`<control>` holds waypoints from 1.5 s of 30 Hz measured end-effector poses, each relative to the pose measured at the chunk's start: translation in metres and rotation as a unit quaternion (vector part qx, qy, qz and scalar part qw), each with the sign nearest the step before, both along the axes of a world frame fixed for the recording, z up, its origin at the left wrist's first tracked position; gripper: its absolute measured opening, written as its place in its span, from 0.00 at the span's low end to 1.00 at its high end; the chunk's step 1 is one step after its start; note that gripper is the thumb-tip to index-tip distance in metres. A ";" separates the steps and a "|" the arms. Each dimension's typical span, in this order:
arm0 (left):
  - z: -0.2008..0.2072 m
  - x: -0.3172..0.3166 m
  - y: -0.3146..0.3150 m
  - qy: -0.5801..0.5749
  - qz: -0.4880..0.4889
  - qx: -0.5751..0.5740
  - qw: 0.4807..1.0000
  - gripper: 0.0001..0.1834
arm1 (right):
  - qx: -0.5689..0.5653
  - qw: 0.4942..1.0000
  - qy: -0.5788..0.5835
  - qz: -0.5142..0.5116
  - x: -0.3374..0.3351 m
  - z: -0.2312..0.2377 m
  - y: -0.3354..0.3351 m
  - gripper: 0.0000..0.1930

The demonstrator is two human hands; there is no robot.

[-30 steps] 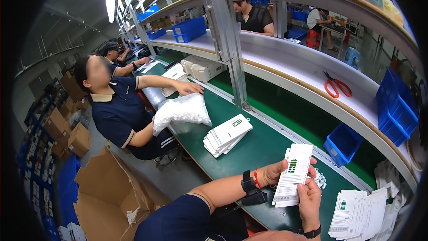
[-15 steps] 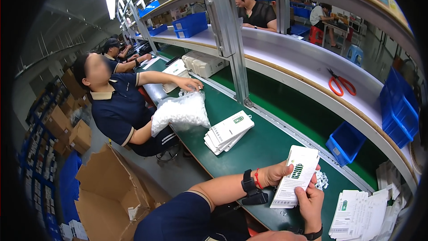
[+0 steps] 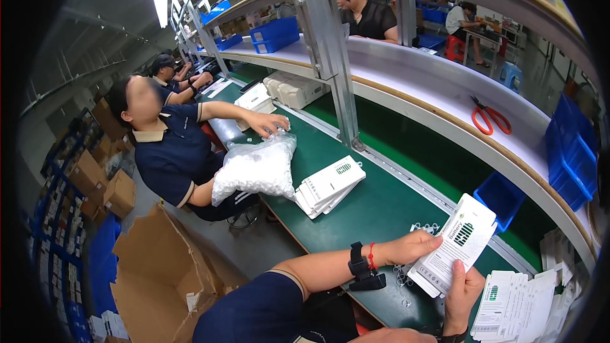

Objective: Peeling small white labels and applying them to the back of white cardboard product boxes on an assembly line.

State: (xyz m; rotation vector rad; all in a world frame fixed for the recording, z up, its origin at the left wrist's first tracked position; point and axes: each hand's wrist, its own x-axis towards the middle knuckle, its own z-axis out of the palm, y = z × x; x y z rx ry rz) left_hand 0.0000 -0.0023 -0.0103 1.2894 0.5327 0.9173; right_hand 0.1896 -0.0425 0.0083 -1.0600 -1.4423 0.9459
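Observation:
Between my two hands is a small bundle of flat white cardboard packs (image 3: 454, 241) with green printing, tilted above the bench. My left hand (image 3: 414, 247) grips its left edge with the thumb on the front face. My right hand (image 3: 464, 291) holds the lower right side, thumb laid on the front; its other fingers are mostly hidden behind. Small white plastic hooks (image 3: 403, 275) lie scattered on the green bench beside the bundle. A spread pile of similar white packs (image 3: 516, 308) lies to the right of my right hand. Farther left sits another stack of white packs (image 3: 330, 185), fitted with hooks.
A co-worker on the left supports a clear bag of small white pieces (image 3: 257, 168), one hand above the bench (image 3: 381, 216). Blue bins (image 3: 502, 198) stand at the right. Red-handled cutters (image 3: 489, 121) lie on the shelf. A big open carton (image 3: 152, 267) stands on the floor.
Both my hands have moved the pack bundle rightward, and it leans more to the right. More loose hooks show on the bench. The co-worker's bag has shifted slightly.

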 end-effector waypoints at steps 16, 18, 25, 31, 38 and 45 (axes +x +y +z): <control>0.008 0.005 -0.005 0.004 0.012 0.038 0.999 0.26 | -0.105 0.989 -0.106 0.004 0.018 -0.014 -0.002 0.24; 0.006 0.005 -0.004 0.042 -0.006 0.056 0.998 0.27 | -0.107 0.994 0.010 -0.024 0.019 -0.022 0.000 0.26; -0.002 0.007 -0.002 0.048 -0.022 0.094 0.994 0.27 | -0.110 0.992 -0.050 -0.046 0.016 -0.001 -0.003 0.28; 0.001 0.007 -0.004 0.055 -0.022 0.098 0.993 0.27 | -0.070 0.994 -0.068 -0.054 0.011 0.008 -0.009 0.27; 0.004 0.008 -0.007 0.040 -0.038 0.088 0.995 0.28 | -0.111 0.991 0.012 -0.075 0.014 -0.001 -0.007 0.27; 0.003 0.004 -0.004 0.107 -0.014 0.141 0.984 0.24 | -0.140 0.985 -0.071 -0.075 0.008 0.020 -0.010 0.25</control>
